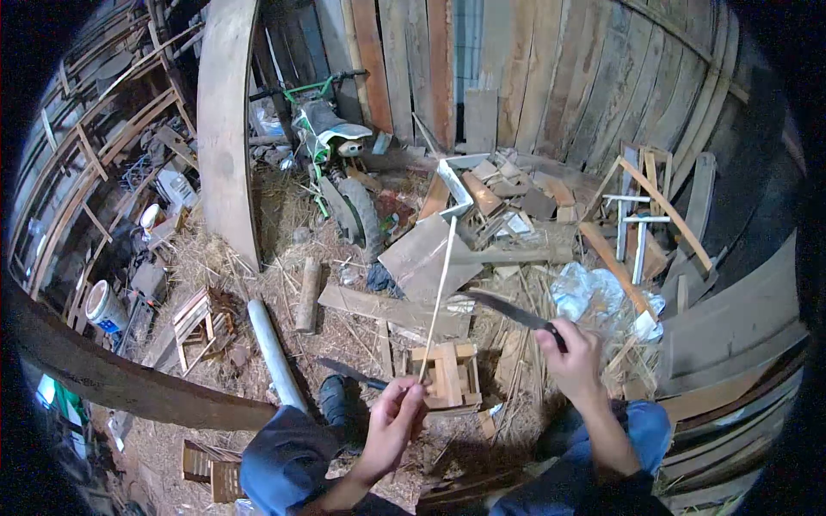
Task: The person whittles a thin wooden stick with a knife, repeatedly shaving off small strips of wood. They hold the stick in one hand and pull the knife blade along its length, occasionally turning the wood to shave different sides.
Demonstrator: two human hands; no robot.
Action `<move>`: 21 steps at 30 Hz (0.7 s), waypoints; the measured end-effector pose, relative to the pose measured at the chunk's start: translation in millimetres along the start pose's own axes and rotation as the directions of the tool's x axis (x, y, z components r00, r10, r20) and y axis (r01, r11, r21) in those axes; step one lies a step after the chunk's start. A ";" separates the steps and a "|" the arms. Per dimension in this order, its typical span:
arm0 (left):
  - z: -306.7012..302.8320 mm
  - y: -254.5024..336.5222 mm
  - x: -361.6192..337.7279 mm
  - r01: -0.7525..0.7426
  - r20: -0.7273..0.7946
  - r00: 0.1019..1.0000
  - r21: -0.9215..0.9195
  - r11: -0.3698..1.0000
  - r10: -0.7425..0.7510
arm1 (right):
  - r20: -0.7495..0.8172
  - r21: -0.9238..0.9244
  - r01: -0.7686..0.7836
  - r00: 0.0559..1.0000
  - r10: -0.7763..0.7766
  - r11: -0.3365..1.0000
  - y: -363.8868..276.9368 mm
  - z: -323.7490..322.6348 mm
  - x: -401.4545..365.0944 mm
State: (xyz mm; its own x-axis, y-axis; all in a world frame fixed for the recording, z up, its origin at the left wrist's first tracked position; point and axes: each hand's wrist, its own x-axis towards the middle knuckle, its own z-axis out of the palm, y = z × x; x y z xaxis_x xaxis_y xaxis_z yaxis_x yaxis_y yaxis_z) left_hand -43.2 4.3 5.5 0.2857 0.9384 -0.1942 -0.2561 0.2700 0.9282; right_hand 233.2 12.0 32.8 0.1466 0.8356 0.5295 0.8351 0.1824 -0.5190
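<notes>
In the head view my left hand (396,430) pinches the lower end of a thin pale wooden stick (442,288), which rises at a slight tilt. A second dark knife-like blade (351,371) points out leftward beside that hand; I cannot tell whether the hand holds it too. My right hand (575,361) is closed around the handle of a knife (512,310). Its dark blade points left and up, the tip near the middle of the stick. Below and between the hands, a small wooden frame (449,378) rests on the shavings-covered ground.
Wood scraps (508,193) pile up by the plank wall (551,77). A green and white motorbike (331,142) leans at the back, beside a tall board (225,129). A grey pole (277,353) lies left of my legs. A white bucket (105,308) stands farther left, plastic sheeting (585,292) to the right.
</notes>
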 end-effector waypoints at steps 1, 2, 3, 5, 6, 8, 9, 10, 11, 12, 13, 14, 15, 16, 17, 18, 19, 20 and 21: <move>1.3 -1.5 1.2 -0.011 -0.032 0.999 0.023 1.000 0.011 | 0.084 0.010 0.032 0.996 -0.033 0.999 -1.4 4.1 -3.7; 4.5 1.9 3.4 -0.013 -0.033 0.999 0.017 1.000 0.013 | 0.087 0.008 0.037 0.996 -0.037 0.999 -3.4 8.0 -4.2; 9.0 6.5 4.4 -0.042 -0.012 0.999 0.023 0.999 0.042 | 0.106 0.053 0.103 0.988 -0.108 0.993 -7.2 12.0 -5.7; 15.6 9.3 5.5 -0.065 0.002 0.998 0.009 0.998 0.065 | 0.181 0.072 0.213 0.958 -0.222 0.974 -15.7 14.8 -9.3; 18.8 9.8 6.9 -0.073 0.002 0.997 0.012 0.997 0.073 | 0.174 0.074 0.218 0.958 -0.228 0.973 -23.5 16.5 -6.7; 23.8 12.5 12.6 -0.083 0.024 0.996 -0.005 0.997 0.083 | 0.101 0.156 0.334 0.931 -0.351 0.930 -37.2 20.4 -1.8; 25.4 11.8 19.4 -0.197 0.075 0.978 0.062 0.978 0.192 | 0.116 0.139 0.336 0.928 -0.353 0.931 -33.8 25.0 -5.1; 26.5 14.2 22.0 -0.201 0.084 0.977 0.072 0.977 0.195 | 0.104 0.139 0.333 0.932 -0.348 0.933 -32.1 26.7 -5.8; 29.4 19.0 25.6 -0.196 0.119 0.976 0.095 0.976 0.184 | 0.124 0.123 0.365 0.917 -0.379 0.923 -31.1 27.4 -5.0; 32.4 23.7 29.5 -0.194 0.157 0.972 0.118 0.974 0.175 | 0.143 0.104 0.397 0.901 -0.409 0.912 -30.9 26.6 -2.4; 32.0 23.8 35.5 -0.184 0.181 0.970 0.114 0.976 0.161 | 0.136 0.085 0.384 0.909 -0.393 0.919 -33.6 22.2 0.3; 36.2 27.9 38.5 -0.189 0.194 0.967 0.121 0.975 0.163 | 0.124 0.079 0.381 0.913 -0.388 0.921 -32.8 19.1 2.5; 42.9 34.8 39.8 -0.161 0.219 0.968 0.164 0.973 0.124 | 0.113 0.091 0.353 0.925 -0.362 0.931 -32.1 17.0 4.3; 49.7 41.8 38.9 -0.132 0.238 0.968 0.207 0.969 0.081 | 0.106 0.106 0.326 0.936 -0.336 0.940 -31.9 15.5 5.8; 58.0 50.4 32.6 -0.039 0.208 0.978 0.194 0.980 -0.002 | 0.101 0.108 0.325 0.937 -0.335 0.940 -32.5 13.5 7.2; 62.9 41.5 33.3 -0.155 0.209 0.970 0.155 0.976 0.121 | 0.072 0.115 0.331 0.938 -0.340 0.937 -33.7 11.2 8.4; 60.7 40.2 32.8 -0.056 0.207 0.978 0.152 0.987 0.024 | 0.045 0.122 0.339 0.937 -0.346 0.933 -34.2 10.4 10.0; 58.4 38.1 32.3 0.043 0.206 0.976 0.145 0.988 -0.073 | 0.046 0.125 0.342 0.936 -0.350 0.931 -34.5 11.7 10.5; 57.6 33.6 32.7 0.043 0.203 0.977 0.142 0.989 -0.072 | 0.063 0.142 0.349 0.931 -0.361 0.926 -35.1 13.3 10.7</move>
State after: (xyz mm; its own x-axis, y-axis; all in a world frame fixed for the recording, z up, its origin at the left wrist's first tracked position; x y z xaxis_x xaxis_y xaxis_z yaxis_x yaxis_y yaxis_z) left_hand 10.8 31.6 48.6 0.4845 0.8534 -0.1921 -0.1099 0.2773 0.9545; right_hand 198.4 21.4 47.8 -0.1981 0.7442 0.6379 0.7493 0.5345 -0.3910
